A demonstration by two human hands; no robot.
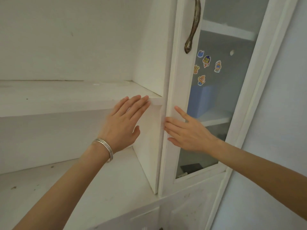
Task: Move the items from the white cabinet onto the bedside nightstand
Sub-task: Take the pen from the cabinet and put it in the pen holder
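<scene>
The white cabinet (147, 47) fills the view, with open shelves on the left and a glass door (181, 90) on the right. My left hand (123, 125), a silver bangle on its wrist, is held flat with fingertips at the front edge of the upper shelf (66, 97). My right hand (186, 130) lies flat against the door's left frame, its fingertips at the frame's edge. Neither hand holds anything. Behind the glass a blue box (199, 102) stands on an inner shelf, and a dark flat item (191, 168) lies lower down.
A bronze handle (193, 25) hangs on the door frame above my right hand. Several cartoon stickers (206, 67) are stuck on the glass. Lower cabinet doors (182, 209) sit beneath. A pale wall (282, 130) borders the right.
</scene>
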